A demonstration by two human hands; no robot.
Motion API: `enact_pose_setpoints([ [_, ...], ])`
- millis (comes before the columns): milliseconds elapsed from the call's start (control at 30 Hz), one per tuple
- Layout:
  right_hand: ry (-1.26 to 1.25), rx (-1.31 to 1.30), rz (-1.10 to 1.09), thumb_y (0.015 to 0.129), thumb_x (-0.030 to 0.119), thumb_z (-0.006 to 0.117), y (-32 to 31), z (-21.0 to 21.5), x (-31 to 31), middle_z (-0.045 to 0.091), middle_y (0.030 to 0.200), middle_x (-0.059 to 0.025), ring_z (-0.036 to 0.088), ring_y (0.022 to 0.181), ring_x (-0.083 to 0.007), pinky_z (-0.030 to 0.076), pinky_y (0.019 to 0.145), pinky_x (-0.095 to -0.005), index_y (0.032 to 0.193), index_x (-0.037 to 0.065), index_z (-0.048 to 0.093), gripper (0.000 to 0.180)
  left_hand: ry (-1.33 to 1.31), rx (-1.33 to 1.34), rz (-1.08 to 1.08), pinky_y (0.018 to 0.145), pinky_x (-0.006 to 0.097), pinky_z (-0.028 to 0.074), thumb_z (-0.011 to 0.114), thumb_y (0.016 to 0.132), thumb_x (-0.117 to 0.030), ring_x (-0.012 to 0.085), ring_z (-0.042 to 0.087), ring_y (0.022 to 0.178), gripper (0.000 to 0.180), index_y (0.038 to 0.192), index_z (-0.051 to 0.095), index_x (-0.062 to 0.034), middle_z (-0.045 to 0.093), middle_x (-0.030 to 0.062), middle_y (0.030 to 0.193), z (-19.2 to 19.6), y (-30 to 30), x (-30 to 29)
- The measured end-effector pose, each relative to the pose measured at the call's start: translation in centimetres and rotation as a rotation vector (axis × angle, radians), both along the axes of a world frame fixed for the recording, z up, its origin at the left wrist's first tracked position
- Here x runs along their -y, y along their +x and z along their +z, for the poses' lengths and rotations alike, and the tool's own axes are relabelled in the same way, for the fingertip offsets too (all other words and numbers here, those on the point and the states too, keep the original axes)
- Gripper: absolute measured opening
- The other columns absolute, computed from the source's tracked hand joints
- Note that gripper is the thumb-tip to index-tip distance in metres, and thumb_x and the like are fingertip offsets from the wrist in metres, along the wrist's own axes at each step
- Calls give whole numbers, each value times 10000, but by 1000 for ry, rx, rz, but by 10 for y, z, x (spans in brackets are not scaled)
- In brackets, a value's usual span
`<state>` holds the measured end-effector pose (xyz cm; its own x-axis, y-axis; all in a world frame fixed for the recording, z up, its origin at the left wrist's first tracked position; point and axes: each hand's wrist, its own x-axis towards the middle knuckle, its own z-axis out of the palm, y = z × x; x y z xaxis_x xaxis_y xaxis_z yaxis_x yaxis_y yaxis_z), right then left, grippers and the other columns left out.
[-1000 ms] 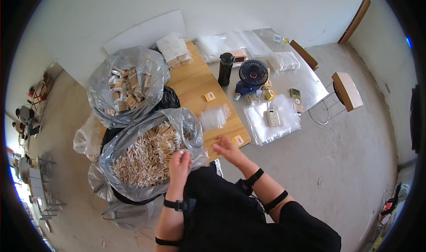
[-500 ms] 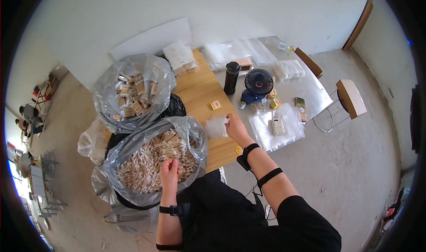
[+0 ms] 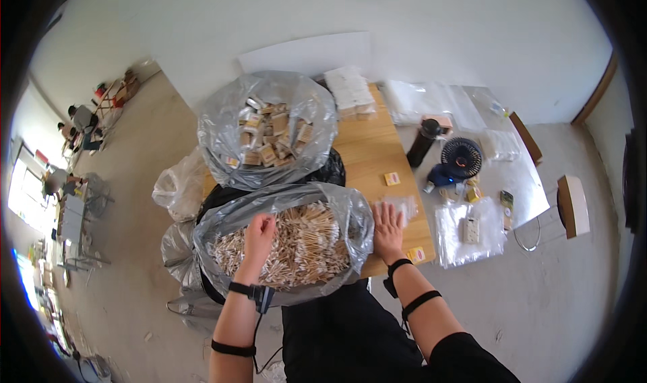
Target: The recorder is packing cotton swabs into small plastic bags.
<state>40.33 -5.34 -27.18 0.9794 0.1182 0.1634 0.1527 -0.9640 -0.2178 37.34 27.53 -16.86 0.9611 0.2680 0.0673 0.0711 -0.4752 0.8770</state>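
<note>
A big grey plastic bag (image 3: pixel 226 211) stands open, full of loose cotton swabs (image 3: pixel 306 245). Over its left part is my left hand (image 3: pixel 259 238), fingers curled together; whatever they may hold is hidden. To the right of this bag, my right hand (image 3: pixel 387 231) lies flat with fingers stretched out. It rests on small clear plastic bags (image 3: pixel 406 206) on the wooden table (image 3: pixel 367 137). One small yellow packet (image 3: pixel 391 179) lies just beyond that hand, and another yellow packet (image 3: pixel 416 254) is near its wrist.
Behind the swabs, a second grey bag (image 3: pixel 222 137) holds bundled packs of swabs (image 3: pixel 273 137). On the metal table at right are a black bottle (image 3: pixel 423 143), a small fan (image 3: pixel 461 158), clear plastic sheets (image 3: pixel 448 234) and a white power strip (image 3: pixel 471 230). A stool (image 3: pixel 571 206) stands farther right.
My right hand has gone from pinched fingers above the small clear bags to lying flat on them. My left hand has moved leftward over the swabs. The whole view has shifted.
</note>
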Motion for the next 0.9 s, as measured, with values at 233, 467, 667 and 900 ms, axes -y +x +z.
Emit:
enact_pose_setpoints([
  [233, -36, -26, 0, 874, 169, 371, 2, 8, -3, 268, 1484, -166, 193, 1395, -333, 62, 1131, -504, 1417, 114, 327, 548, 296, 150, 6, 672, 309, 485, 589, 871, -127, 200, 629, 752, 164, 1004, 601, -32, 639, 132, 829, -35, 124, -51],
  [467, -72, -66, -96, 886, 215, 369, 1, 12, 10, 272, 1481, -161, 198, 1394, -328, 56, 1132, -500, 1425, 131, 315, 547, 123, -95, 57, 871, 345, 447, 571, 850, -193, 307, 593, 1027, 337, 1158, 593, -59, 618, 202, 1098, -87, 237, -50],
  [667, 19, -63, -64, 884, 183, 371, -1, 8, 0, 296, 1471, -152, 218, 1389, -313, 81, 1133, -490, 1415, 136, 328, 535, -89, -270, 8, 855, 324, 428, 568, 868, -221, 231, 595, 1007, 318, 1105, 633, -18, 657, 148, 1047, -87, 241, -61],
  [900, 13, 49, -61, 889, 245, 458, -2, 10, 0, 368, 1430, -138, 284, 1362, -294, 111, 1132, -481, 1377, 101, 376, 515, 254, 226, 160, 784, 314, 451, 575, 885, -137, 219, 577, 867, 224, 1059, 613, -2, 596, 120, 1061, -47, 191, -42],
])
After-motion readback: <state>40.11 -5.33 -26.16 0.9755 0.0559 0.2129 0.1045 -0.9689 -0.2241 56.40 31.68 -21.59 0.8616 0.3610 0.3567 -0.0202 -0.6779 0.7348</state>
